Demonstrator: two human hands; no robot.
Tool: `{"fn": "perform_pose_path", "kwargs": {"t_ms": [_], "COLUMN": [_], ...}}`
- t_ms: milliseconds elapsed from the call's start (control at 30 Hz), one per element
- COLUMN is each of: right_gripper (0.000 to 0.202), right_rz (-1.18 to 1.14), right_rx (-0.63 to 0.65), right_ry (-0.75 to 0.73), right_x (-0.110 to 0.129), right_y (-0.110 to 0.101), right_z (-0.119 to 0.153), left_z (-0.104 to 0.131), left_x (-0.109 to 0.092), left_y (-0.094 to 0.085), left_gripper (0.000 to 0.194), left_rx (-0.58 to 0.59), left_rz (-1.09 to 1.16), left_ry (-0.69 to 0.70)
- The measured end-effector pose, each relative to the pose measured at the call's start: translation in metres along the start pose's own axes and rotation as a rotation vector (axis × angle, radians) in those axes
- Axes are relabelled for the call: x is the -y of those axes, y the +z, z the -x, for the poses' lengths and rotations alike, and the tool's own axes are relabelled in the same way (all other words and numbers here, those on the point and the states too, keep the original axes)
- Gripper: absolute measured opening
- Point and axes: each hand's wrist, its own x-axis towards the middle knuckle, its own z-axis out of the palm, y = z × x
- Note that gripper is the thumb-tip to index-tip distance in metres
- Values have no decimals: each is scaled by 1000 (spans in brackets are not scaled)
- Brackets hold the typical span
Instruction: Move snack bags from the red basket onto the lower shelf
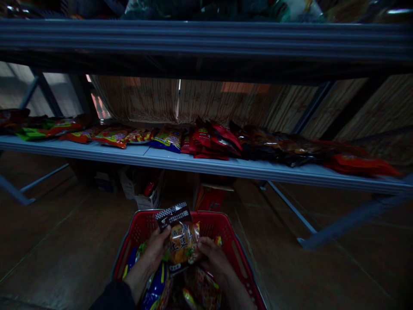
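Observation:
A dark snack bag [182, 241] with a checkered top edge and a picture of potato chips is held up between my two hands. My left hand [156, 246] grips its left side, thumb on the front. On the right edge, the fingers of my right hand [211, 254] close around it. Beneath the bag is a red plastic basket [237, 245] with perforated walls. Several colourful snack bags lie in it, among them a blue and yellow bag [156, 287] at the left. My hands and the held bag hide part of the contents.
A metal shelf [135, 156] crosses ahead, carrying red bags [214, 140], dark bags [274, 144] and orange bags [358, 163]. An upper shelf [206, 38] runs overhead. Below stand cardboard boxes [148, 201]. A slanted shelf leg [342, 224] reaches the floor at the right.

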Motion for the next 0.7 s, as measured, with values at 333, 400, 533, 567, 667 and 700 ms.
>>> {"fn": "perform_pose_path", "kwargs": {"t_ms": [333, 400, 533, 567, 667, 700], "right_gripper": [37, 34, 34, 34, 33, 33], "right_rz": [42, 32, 48, 56, 68, 68], "right_rx": [149, 189, 233, 237, 223, 217], "right_ry": [-7, -2, 0, -1, -12, -17], "right_x": [11, 12, 12, 13, 13, 12], "right_y": [11, 12, 15, 15, 14, 13], "right_z": [7, 9, 12, 13, 13, 12], "left_z": [7, 8, 8, 8, 11, 12], "left_x": [-9, -11, -14, -14, -16, -17], "left_y": [17, 17, 19, 19, 23, 23], "left_gripper": [36, 40, 44, 45, 46, 47], "left_rx": [-22, -54, -120, -133, -172, -181], "left_rz": [17, 12, -12, -25, -83, -101], "left_ry": [40, 35, 21, 23, 34, 39]}}
